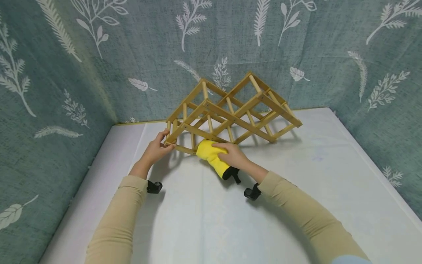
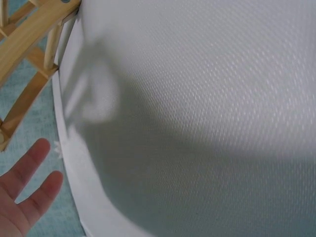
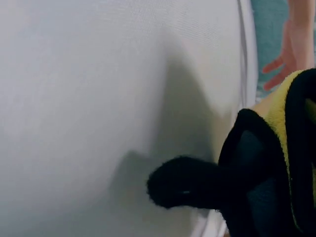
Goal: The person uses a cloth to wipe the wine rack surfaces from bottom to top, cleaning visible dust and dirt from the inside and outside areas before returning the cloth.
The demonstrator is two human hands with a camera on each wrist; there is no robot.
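A wooden folding lattice rack [image 1: 234, 119] stands at the back of the white surface. At its left end is my left hand [image 1: 156, 148], fingers and thumb beside the end bars; the left wrist view shows two spread, straight fingers [image 2: 42, 190] just below the rack's slats [image 2: 24, 108]. My right hand [image 1: 232, 156] grips a soft yellow fleecy cloth item [image 1: 214, 157] with black trim, against the rack's lower front bars. A short fuzzy black piece [image 3: 187, 182] sticks out from its near end in the right wrist view.
Teal fabric walls [image 1: 148, 55] with white leaf prints enclose the white surface [image 1: 197, 220] at the back and both sides. Small black wrist cameras [image 1: 154, 187] sit at the cuffs, and shadows fall beneath both arms.
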